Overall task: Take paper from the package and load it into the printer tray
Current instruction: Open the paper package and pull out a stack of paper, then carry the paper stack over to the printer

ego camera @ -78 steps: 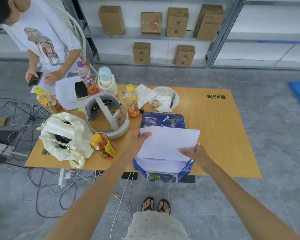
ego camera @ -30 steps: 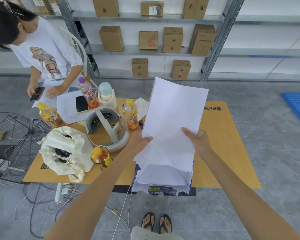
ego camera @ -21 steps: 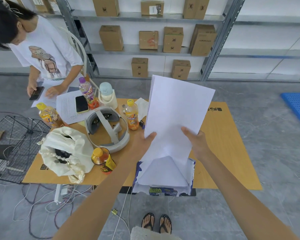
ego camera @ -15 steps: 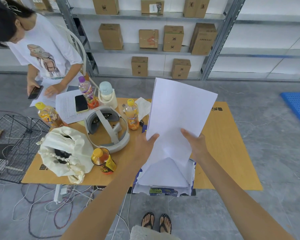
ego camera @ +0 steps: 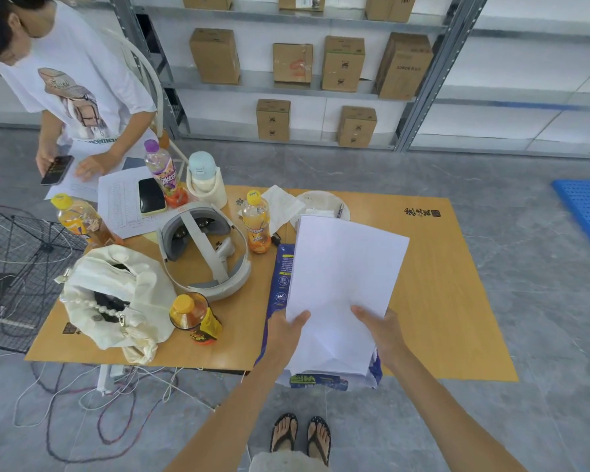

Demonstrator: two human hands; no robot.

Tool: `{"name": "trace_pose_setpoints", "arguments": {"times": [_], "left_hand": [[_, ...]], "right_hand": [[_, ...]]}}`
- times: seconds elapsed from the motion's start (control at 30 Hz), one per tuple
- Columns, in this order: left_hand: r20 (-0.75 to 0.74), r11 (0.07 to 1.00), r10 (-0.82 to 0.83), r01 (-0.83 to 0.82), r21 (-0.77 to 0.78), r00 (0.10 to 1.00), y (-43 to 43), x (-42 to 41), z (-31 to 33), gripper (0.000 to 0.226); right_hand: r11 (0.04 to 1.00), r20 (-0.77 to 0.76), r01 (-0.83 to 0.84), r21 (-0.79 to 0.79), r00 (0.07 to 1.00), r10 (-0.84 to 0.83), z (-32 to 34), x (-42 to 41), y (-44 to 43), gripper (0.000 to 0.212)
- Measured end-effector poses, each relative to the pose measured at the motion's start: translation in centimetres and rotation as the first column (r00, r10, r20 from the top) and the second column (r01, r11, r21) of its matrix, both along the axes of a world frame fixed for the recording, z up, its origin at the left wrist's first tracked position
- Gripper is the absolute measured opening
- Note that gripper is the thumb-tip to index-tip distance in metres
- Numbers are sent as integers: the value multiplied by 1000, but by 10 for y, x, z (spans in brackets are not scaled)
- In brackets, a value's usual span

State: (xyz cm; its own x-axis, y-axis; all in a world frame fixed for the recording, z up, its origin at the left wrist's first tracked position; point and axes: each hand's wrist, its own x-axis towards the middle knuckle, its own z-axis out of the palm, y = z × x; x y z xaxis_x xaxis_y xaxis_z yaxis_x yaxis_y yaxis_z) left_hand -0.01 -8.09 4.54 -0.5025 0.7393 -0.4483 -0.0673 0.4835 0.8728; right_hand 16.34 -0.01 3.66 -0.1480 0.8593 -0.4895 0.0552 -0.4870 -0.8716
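Both hands, left hand (ego camera: 283, 330) and right hand (ego camera: 377, 330), clamp the white paper sheaf (ego camera: 341, 284), now lowered, tilted over the torn blue package (ego camera: 281, 277); extraction done.

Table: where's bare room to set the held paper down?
Free: the table's right part, between the blue paper package and the right edge, below the printed logo. Crowded: left half, with the headset, cream bag and bottles.

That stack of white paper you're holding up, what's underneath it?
Under the paper stack lies the blue paper package on the table, its side and torn near end showing. More white sheets peek out at that end. The stack covers the rest of the package.
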Motion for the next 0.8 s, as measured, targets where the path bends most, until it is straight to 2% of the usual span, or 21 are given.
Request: {"name": "trace_pose_setpoints", "arguments": {"times": [0.13,0.2,0.33,0.4,0.53,0.6,0.67,0.73,0.8], "left_hand": [[-19,999,-34,35,38,999,0,-10,22,25],[-2,998,-31,31,60,1000,-3,-17,35,20],[91,992,96,-103,67,991,-6,-28,53,20],[142,972,201,-215,97,969,-12,-28,69,25],[170,892,390,-417,175,905,-32,-27,95,17],[170,843,462,-491,221,870,-48,-24,103,4],[176,795,527,-556,244,831,-67,-21,110,10],[144,742,611,-627,238,778,-92,-20,114,18],[77,710,666,-663,237,742,-123,-21,118,12]], "right_hand": [[995,19,-98,35,995,97,12,4,15,14],[984,22,-169,48,985,168,24,3,25,13],[925,-7,-379,34,925,379,46,-6,41,12],[867,-22,-497,40,867,498,57,-10,47,22],[704,-34,-705,92,704,709,79,-23,53,30],[640,-48,-756,140,640,767,91,-33,51,36],[580,-26,-787,209,589,808,101,-46,47,49],[497,-10,-830,252,512,859,108,-63,36,46],[419,1,-868,268,435,901,113,-81,18,30]]}}
